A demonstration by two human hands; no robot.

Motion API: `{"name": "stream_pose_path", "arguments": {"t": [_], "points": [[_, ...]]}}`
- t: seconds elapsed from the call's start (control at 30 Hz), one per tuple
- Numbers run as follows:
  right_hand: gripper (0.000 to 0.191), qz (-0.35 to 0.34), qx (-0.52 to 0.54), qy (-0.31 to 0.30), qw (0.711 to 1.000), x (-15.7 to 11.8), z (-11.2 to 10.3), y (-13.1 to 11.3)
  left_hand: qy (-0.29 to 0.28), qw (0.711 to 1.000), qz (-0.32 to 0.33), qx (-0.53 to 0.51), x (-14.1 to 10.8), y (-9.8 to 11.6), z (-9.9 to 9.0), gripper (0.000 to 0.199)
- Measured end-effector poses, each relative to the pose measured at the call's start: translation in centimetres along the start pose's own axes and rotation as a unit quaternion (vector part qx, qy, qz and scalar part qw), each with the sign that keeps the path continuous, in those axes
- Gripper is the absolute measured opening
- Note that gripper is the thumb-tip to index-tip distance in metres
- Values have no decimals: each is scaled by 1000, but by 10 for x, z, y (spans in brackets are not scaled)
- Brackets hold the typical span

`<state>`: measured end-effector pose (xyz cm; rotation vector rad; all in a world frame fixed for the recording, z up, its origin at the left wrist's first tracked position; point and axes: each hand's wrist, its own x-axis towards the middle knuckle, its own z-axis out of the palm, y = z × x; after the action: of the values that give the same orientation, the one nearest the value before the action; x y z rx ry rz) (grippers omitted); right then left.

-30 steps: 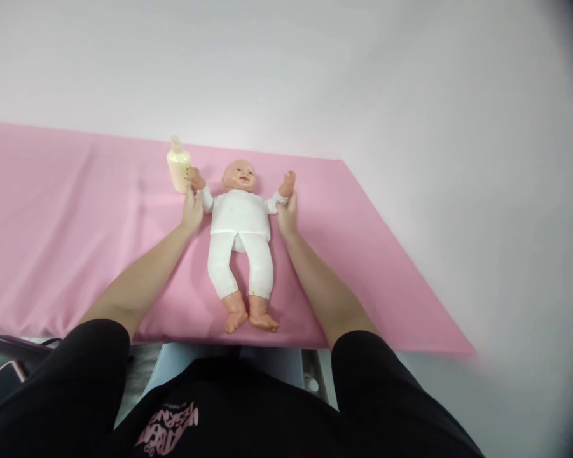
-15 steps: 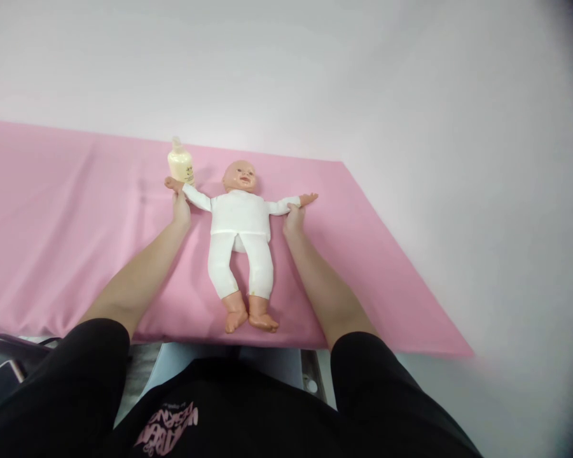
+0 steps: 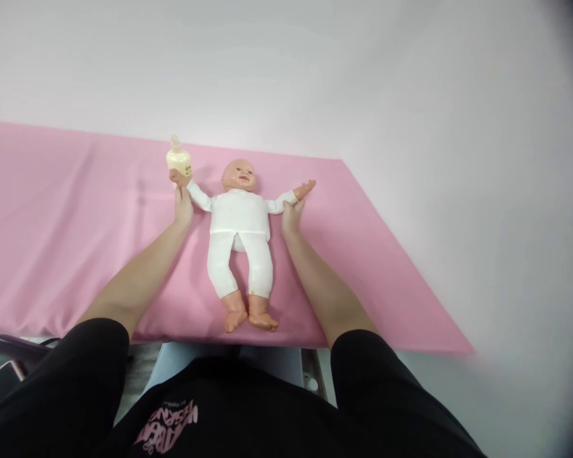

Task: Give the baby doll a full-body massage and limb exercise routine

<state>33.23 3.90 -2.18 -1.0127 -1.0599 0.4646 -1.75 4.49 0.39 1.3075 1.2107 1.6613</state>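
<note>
A baby doll (image 3: 240, 213) with a white body and bare hands and feet lies face up on a pink cover (image 3: 95, 229), its head away from me. Both its arms are spread and angled upward. My left hand (image 3: 184, 207) is closed around the doll's arm near the wrist, on the left side. On the other side, my right hand (image 3: 292, 215) grips the doll's other forearm, thumb on top. My remaining fingers are mostly hidden beneath the doll's arms. Just behind the doll's left-side hand stands a pump bottle (image 3: 178, 159) of pale yellow liquid.
A pale wall (image 3: 286, 76) rises behind the pink surface, and the cover's right edge slants toward me. At the lower left lies a dark flat device (image 3: 2, 385) with a light rim, below the table edge.
Both of the doll's arms have been raised slightly toward its head, with my hands still on them. The doll's body stays in place.
</note>
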Motion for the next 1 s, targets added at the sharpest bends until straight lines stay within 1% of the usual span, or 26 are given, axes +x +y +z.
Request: {"name": "stream_pose_path", "arguments": {"t": [0.03,0.1,0.17,0.23,0.3,0.37,0.43,0.53,0.6,0.7,0.87,1.0], "points": [[100,-32,-11,-6,999,-3,1,-7,6,1000,3,3,-1,1,1,56],[92,-60,-17,-30,998,-11,5,-23,3,1000,22,15,-5,5,4,59],[83,-58,-13,-48,997,-19,9,-36,-23,998,56,35,-10,11,7,65],[75,-42,-19,-70,997,-25,13,-44,-64,991,104,61,-16,16,10,73],[68,-44,-30,-104,993,-29,15,-45,-117,977,153,88,-20,18,12,77],[60,-70,-58,-144,985,-30,16,-43,-165,960,188,127,-22,17,14,76],[55,-111,-111,-188,970,-30,16,-38,-205,938,211,182,-22,13,16,74],[57,-162,-193,-234,939,-29,16,-32,-243,901,246,264,-19,6,18,66],[62,-177,-221,-242,928,-28,16,-31,-248,885,265,292,-17,3,19,61],[65,-182,-231,-243,924,-28,16,-32,-247,877,274,308,-16,2,18,57],[69,-183,-226,-242,926,-29,17,-33,-247,878,272,306,-16,4,18,58],[70,-184,-221,-235,928,-29,17,-31,-246,885,266,293,-17,4,18,60]]}}
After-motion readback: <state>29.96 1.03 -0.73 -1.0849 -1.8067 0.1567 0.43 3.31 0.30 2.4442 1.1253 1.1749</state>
